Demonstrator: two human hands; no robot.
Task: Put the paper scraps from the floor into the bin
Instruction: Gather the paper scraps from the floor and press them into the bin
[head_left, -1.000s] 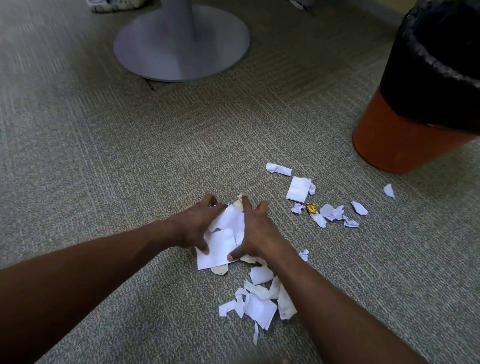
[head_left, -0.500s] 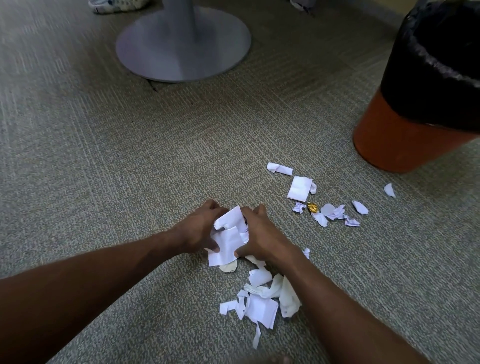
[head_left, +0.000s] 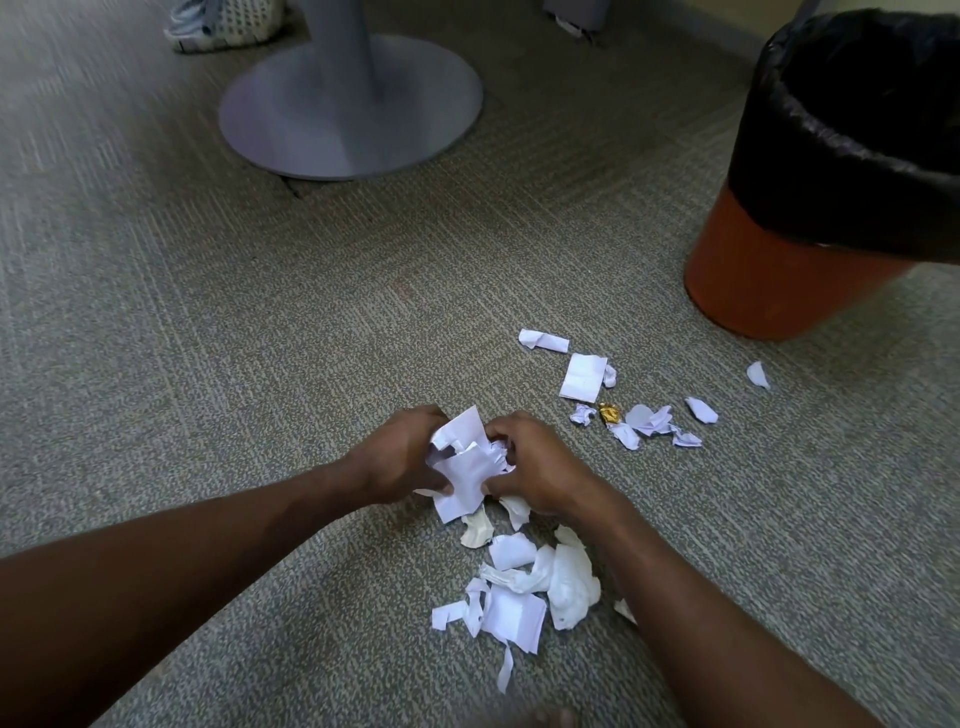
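Pinching a loose bundle of paper scraps (head_left: 464, 467) between them, the left hand (head_left: 400, 457) and right hand (head_left: 535, 467) are risking pieces slipping below the fingers (head_left: 498, 434) before reaching the bin (head_left: 769, 291).

1. Held bunch (head_left: 462, 462): white torn sheets, crumpled together and gripped between the left hand (head_left: 400, 460) and the right hand (head_left: 543, 467), low over the floor (head_left: 260, 364).
2. Near pile (head_left: 519, 603): white scraps, some flat and some crumpled, overlapping on the floor just below the held bunch.
3. Far scatter (head_left: 649, 418): small crumpled white bits lying loose, with a flat rectangular piece (head_left: 583, 378) and a rolled piece (head_left: 543, 340) beyond them, and a gold foil bit (head_left: 609, 413) among them.
4. Lone scrap (head_left: 757, 374): small, white, near the bin's base.
5. Bin (head_left: 769, 280): orange, tapered, upright on the floor at far right, with a black liner (head_left: 831, 156) folded over its rim. It stands apart from all scraps.
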